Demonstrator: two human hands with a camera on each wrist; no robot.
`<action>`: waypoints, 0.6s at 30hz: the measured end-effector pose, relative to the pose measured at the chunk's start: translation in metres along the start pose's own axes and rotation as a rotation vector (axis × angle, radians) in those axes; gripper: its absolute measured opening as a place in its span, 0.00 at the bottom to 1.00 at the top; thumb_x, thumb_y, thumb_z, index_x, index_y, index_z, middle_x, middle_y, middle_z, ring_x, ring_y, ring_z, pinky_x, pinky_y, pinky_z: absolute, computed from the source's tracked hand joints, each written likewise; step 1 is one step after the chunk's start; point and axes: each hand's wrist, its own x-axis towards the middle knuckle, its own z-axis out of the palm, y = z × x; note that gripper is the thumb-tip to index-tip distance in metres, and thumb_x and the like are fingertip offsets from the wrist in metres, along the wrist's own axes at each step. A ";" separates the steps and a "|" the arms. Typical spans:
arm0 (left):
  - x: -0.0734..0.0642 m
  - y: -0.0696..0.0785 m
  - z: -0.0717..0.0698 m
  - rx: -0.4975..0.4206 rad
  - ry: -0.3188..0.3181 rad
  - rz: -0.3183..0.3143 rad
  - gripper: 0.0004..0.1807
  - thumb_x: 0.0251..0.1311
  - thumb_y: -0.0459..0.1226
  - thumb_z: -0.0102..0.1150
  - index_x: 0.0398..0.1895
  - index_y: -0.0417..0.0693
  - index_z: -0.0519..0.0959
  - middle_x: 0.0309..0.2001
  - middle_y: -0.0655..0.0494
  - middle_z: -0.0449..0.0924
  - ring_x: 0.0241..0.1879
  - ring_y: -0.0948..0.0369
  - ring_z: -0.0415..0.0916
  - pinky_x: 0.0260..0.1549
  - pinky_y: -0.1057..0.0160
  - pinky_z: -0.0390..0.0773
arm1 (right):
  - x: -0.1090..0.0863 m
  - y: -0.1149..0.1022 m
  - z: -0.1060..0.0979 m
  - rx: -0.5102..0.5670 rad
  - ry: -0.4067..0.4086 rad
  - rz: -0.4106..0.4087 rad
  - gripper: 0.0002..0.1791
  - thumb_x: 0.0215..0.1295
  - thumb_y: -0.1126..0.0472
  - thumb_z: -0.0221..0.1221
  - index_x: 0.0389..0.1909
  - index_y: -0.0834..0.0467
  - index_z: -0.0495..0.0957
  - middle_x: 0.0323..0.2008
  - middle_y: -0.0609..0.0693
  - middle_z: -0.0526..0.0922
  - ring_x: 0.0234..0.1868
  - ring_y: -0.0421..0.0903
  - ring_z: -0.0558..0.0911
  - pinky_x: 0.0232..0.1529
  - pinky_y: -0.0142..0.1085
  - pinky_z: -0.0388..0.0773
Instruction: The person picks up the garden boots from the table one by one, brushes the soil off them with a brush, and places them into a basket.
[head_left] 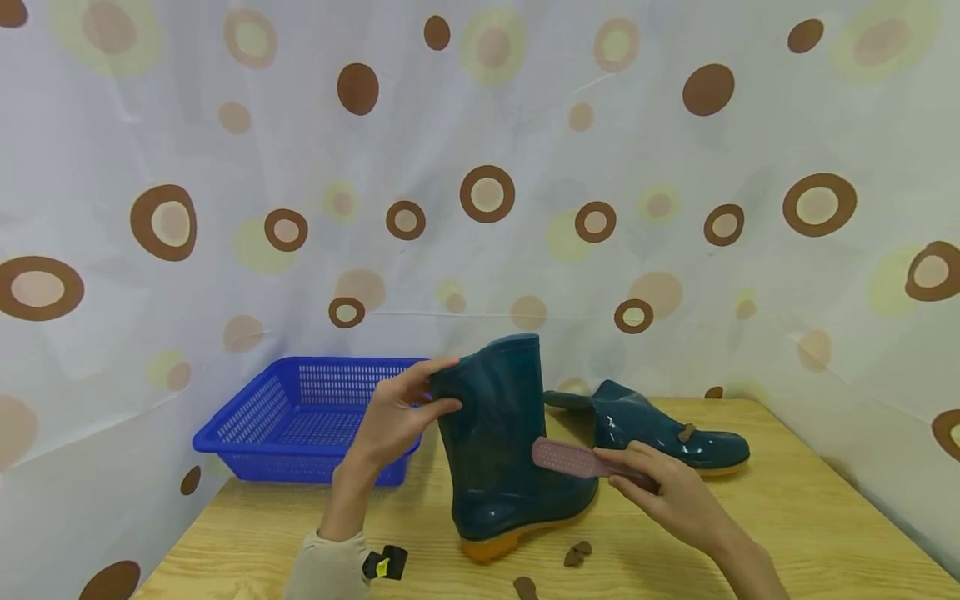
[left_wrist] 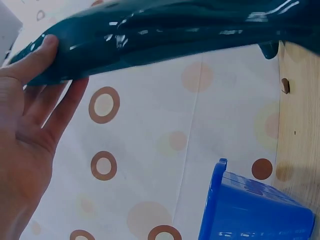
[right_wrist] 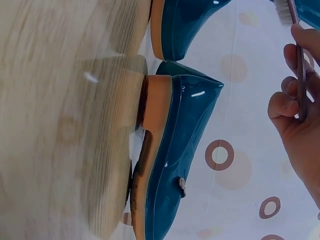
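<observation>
A dark teal rubber boot point(head_left: 495, 433) with an orange sole stands upright on the table, leaning slightly. My left hand point(head_left: 401, 412) grips the top edge of its shaft, thumb on the near side; the left wrist view shows the fingers around the boot point(left_wrist: 165, 35). In my right hand point(head_left: 678, 496) is a pinkish scrubbing brush point(head_left: 570, 460), held by its handle, its head against the front of the boot above the foot. White bristles of the brush point(right_wrist: 284, 11) show in the right wrist view, where my right hand point(right_wrist: 302, 95) curls round the handle.
A second teal boot point(head_left: 645, 425) lies behind on the right, a brown lump point(head_left: 686, 432) on its foot. A blue plastic basket point(head_left: 315, 450) stands at the left. Brown lumps point(head_left: 577, 553) lie on the wooden table point(head_left: 810, 517) near the front. A dotted curtain point(head_left: 525, 267) hangs behind.
</observation>
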 end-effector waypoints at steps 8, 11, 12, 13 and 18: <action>0.003 -0.002 -0.001 0.117 0.212 0.096 0.23 0.53 0.26 0.69 0.54 0.46 0.83 0.47 0.47 0.87 0.37 0.55 0.86 0.30 0.69 0.85 | 0.001 -0.001 0.001 -0.021 0.006 -0.012 0.20 0.62 0.66 0.65 0.55 0.47 0.82 0.29 0.32 0.69 0.23 0.27 0.64 0.23 0.24 0.66; 0.005 -0.002 -0.002 0.187 0.285 0.156 0.22 0.51 0.25 0.70 0.52 0.46 0.84 0.47 0.47 0.87 0.36 0.55 0.86 0.29 0.71 0.83 | 0.001 -0.001 0.001 -0.030 0.010 -0.015 0.21 0.62 0.66 0.65 0.55 0.47 0.83 0.29 0.32 0.69 0.23 0.27 0.64 0.23 0.23 0.66; 0.006 -0.002 -0.002 0.202 0.305 0.174 0.22 0.51 0.24 0.70 0.52 0.45 0.84 0.47 0.47 0.87 0.36 0.54 0.85 0.28 0.72 0.83 | 0.001 -0.001 0.001 -0.032 0.011 -0.016 0.21 0.62 0.66 0.65 0.55 0.47 0.83 0.29 0.32 0.69 0.23 0.27 0.64 0.23 0.23 0.65; 0.006 -0.002 -0.002 0.218 0.324 0.193 0.22 0.51 0.23 0.69 0.51 0.45 0.84 0.46 0.47 0.87 0.36 0.54 0.85 0.27 0.73 0.82 | 0.000 -0.001 0.001 -0.034 0.012 -0.017 0.21 0.62 0.66 0.65 0.55 0.47 0.83 0.29 0.32 0.69 0.23 0.27 0.64 0.23 0.23 0.65; 0.009 0.002 -0.001 0.303 0.406 0.273 0.20 0.51 0.22 0.68 0.49 0.42 0.85 0.41 0.44 0.87 0.30 0.55 0.82 0.20 0.76 0.73 | 0.000 0.001 0.001 -0.032 0.023 -0.028 0.21 0.62 0.67 0.65 0.55 0.47 0.83 0.30 0.32 0.69 0.23 0.27 0.63 0.22 0.23 0.65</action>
